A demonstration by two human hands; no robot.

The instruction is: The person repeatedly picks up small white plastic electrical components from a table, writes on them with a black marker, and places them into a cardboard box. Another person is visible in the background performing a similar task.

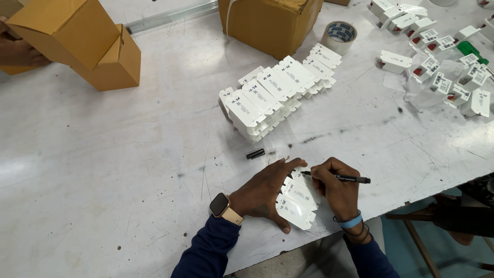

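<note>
We marked flat white cartons (297, 202).
Left hand (262, 194) lay spread, pinning them; right hand (337, 188) pinched the pen (339, 178), cap (255, 153) at 11 o'clock.

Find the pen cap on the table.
In the head view, the small black pen cap lies on the white table, just beyond the left hand and nearer than the fanned stack of flat white cartons.

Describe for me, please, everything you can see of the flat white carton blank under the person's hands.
The flat white carton blank looks like thin glossy card, die-cut with notched tabs along its edges and small dark print. It lies unfolded, slanted, at the table's near edge. The left hand presses flat on its left side; the right hand holds a black pen, tip at its upper end.
</note>
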